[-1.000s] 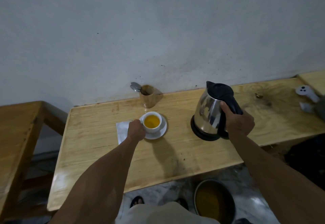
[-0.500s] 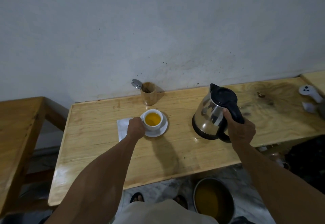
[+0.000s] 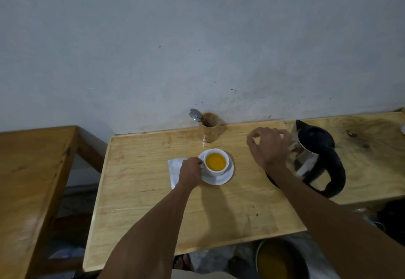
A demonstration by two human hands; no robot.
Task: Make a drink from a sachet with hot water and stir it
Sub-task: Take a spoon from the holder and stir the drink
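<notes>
Two bare hands work over the wooden table (image 3: pixel 153 202). The left hand (image 3: pixel 190 172) pinches the handle of the white cup (image 3: pixel 215 162), which holds yellow drink and sits on a saucer (image 3: pixel 228 174). A white sachet (image 3: pixel 175 169) lies under that hand. The right hand (image 3: pixel 268 147) hovers empty, fingers loosely curled apart, just left of the steel kettle (image 3: pixel 315 160). Beyond the hands, a spoon (image 3: pixel 195 114) stands in a wooden holder (image 3: pixel 209 130).
</notes>
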